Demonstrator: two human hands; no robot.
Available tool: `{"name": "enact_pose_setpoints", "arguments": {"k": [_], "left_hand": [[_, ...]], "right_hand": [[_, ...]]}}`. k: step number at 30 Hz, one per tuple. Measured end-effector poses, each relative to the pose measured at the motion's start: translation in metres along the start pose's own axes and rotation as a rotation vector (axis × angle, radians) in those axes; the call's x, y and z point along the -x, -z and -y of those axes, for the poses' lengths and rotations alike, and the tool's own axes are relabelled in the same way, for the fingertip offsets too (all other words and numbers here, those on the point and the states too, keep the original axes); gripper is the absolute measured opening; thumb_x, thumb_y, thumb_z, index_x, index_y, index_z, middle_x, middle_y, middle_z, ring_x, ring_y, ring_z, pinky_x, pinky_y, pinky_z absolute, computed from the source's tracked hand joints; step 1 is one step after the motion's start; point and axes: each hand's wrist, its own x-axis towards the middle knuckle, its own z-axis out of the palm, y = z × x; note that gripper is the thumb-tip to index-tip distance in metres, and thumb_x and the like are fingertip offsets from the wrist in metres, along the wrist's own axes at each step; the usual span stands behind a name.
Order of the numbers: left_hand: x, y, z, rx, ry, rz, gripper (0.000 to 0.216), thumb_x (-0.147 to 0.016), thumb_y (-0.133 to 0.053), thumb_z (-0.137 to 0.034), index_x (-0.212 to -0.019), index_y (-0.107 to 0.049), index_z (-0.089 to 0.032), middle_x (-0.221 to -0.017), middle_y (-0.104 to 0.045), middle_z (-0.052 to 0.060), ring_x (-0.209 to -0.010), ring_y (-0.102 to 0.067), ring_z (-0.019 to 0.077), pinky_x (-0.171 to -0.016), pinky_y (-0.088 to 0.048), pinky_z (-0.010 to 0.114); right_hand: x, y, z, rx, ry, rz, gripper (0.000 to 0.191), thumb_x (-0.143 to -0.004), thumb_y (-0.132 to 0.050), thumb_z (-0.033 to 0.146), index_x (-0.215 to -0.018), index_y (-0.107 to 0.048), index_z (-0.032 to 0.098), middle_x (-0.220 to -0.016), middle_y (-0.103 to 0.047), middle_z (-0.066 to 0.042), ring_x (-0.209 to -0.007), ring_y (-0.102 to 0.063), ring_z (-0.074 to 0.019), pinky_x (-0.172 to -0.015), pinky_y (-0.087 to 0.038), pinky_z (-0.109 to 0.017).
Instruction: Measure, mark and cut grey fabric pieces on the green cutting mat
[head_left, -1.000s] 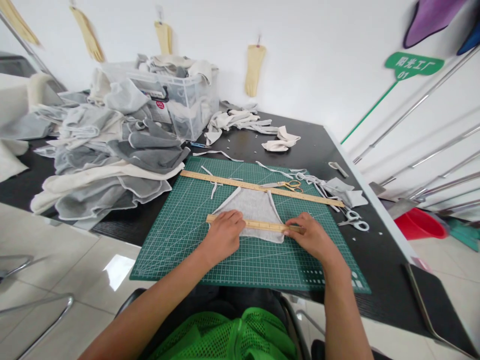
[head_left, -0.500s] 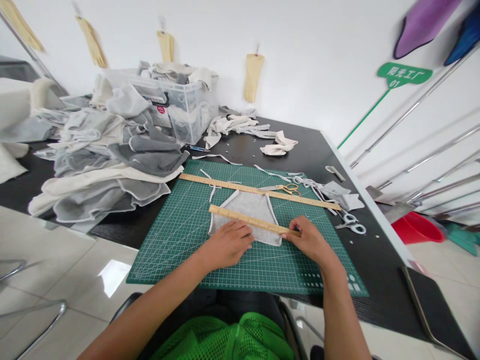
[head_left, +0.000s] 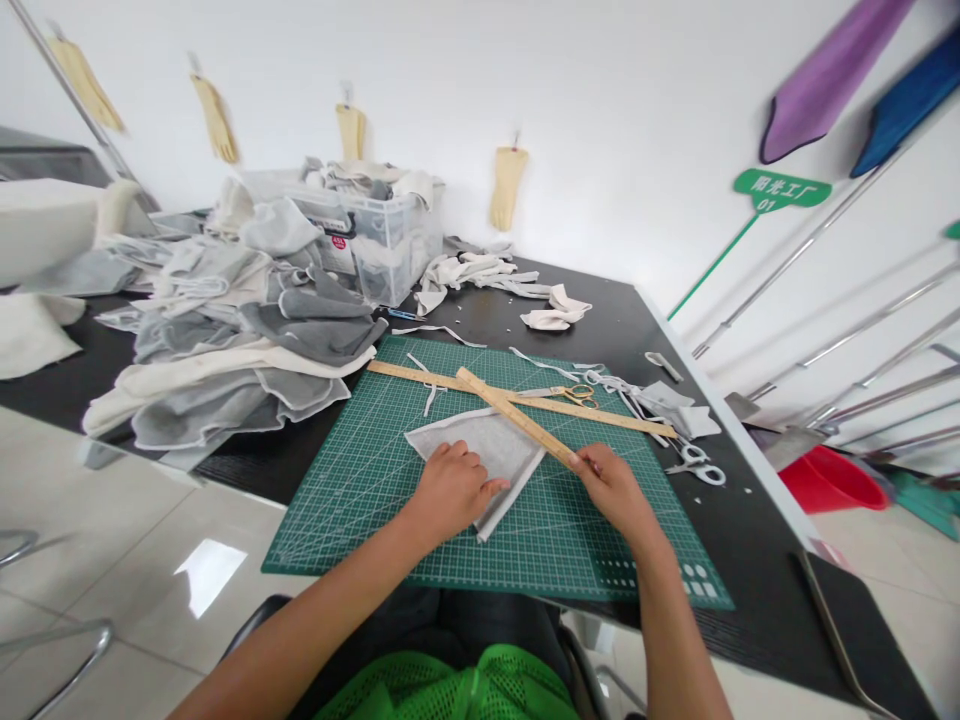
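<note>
Head camera view is showing a piece of thin grey cloth (head_left: 495,442), finely woven, straight-sided and edged with a paler folded hem, lying aslant near the middle of a green gridded cutting mat (head_left: 360,520). The left hand (head_left: 450,490) is resting over the cloth, its fingers loosely bent and its thumb standing wide of them. The right hand (head_left: 611,490) is pinching the near end of a short wooden ruler (head_left: 521,415), its fingers narrow around the slim flat strip. That ruler is slanting over the cloth's far side, its far end crossing a long wooden ruler (head_left: 622,420). Gold-handled scissors (head_left: 581,391) are lying along the long ruler's far edge. White-handled scissors (head_left: 697,465) are sitting beyond the mat's right edge, near crumpled grey scraps (head_left: 664,398). Smooth black table (head_left: 619,310) surface is carrying everything, including a soft, rumpled fabric pile (head_left: 307,325) at left and a clear plastic bin (head_left: 394,250) bulging with cloth.
</note>
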Motion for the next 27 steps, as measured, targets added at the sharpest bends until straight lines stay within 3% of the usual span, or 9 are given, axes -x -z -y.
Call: {"name": "enact_pose_setpoints", "arguments": {"k": [2,4,7,12,19,24,27], "left_hand": [[0.000,-0.003,0.001,-0.029,0.077,-0.054,0.040,-0.100,-0.050,-0.046,-0.079,-0.069,-0.017,-0.086,-0.067,0.009,-0.096,-0.058,0.0276,-0.088,-0.045,0.047],[0.001,-0.007,0.003,-0.022,0.107,-0.124,0.032,-0.095,-0.058,-0.047,-0.096,-0.070,-0.018,-0.108,-0.068,0.011,-0.109,-0.057,0.0298,-0.094,-0.045,0.049],[0.004,-0.013,0.007,0.013,0.090,-0.183,0.056,-0.086,-0.065,-0.059,-0.126,-0.062,-0.021,-0.143,-0.054,0.013,-0.136,-0.043,0.0351,-0.111,-0.036,0.054],[0.008,-0.018,0.015,0.075,-0.019,-0.045,0.073,-0.088,-0.053,-0.072,-0.145,-0.050,-0.026,-0.155,-0.046,0.010,-0.151,-0.024,0.0391,-0.121,-0.019,0.061],[0.008,-0.008,0.020,0.184,-0.319,0.140,0.078,-0.087,-0.048,-0.077,-0.151,-0.044,-0.032,-0.159,-0.041,0.005,-0.155,-0.018,0.0335,-0.125,-0.014,0.057],[0.009,-0.006,0.015,0.150,-0.292,0.045,0.056,-0.095,-0.053,-0.060,-0.140,-0.057,-0.026,-0.157,-0.044,0.006,-0.154,-0.020,0.0300,-0.125,-0.022,0.051],[0.009,-0.006,0.011,0.124,-0.237,-0.045,0.040,-0.094,-0.061,-0.047,-0.124,-0.066,-0.022,-0.151,-0.049,0.009,-0.149,-0.031,0.0286,-0.122,-0.029,0.047]], "right_hand": [[-0.001,-0.004,-0.001,-0.027,-0.053,-0.066,0.041,-0.101,-0.043,0.051,-0.071,-0.050,0.023,-0.071,-0.052,-0.001,-0.068,-0.050,-0.0197,-0.065,-0.038,-0.032],[-0.002,-0.007,-0.001,-0.074,-0.117,-0.107,0.045,-0.102,-0.039,0.055,-0.070,-0.046,0.024,-0.067,-0.050,0.000,-0.065,-0.048,-0.0193,-0.062,-0.037,-0.031],[-0.003,-0.008,-0.004,-0.125,-0.196,-0.158,0.048,-0.101,-0.035,0.061,-0.073,-0.047,0.024,-0.069,-0.052,0.000,-0.065,-0.048,-0.0190,-0.061,-0.038,-0.031],[-0.007,0.000,-0.030,0.057,-0.289,-0.291,0.053,-0.100,-0.029,0.065,-0.069,-0.045,0.025,-0.066,-0.055,-0.002,-0.063,-0.051,-0.0206,-0.059,-0.038,-0.031],[-0.012,0.021,-0.071,0.354,-0.509,-0.442,0.057,-0.101,-0.022,0.053,-0.085,-0.065,0.019,-0.081,-0.068,-0.019,-0.071,-0.061,-0.0290,-0.061,-0.039,-0.036],[-0.024,0.024,-0.079,0.432,-0.559,-0.445,0.053,-0.098,-0.031,0.049,-0.087,-0.072,0.017,-0.084,-0.070,-0.023,-0.071,-0.065,-0.0321,-0.062,-0.044,-0.041],[-0.026,0.022,-0.080,0.460,-0.550,-0.449,0.049,-0.096,-0.037,0.049,-0.081,-0.072,0.018,-0.078,-0.069,-0.020,-0.069,-0.066,-0.0311,-0.061,-0.045,-0.041]]}}
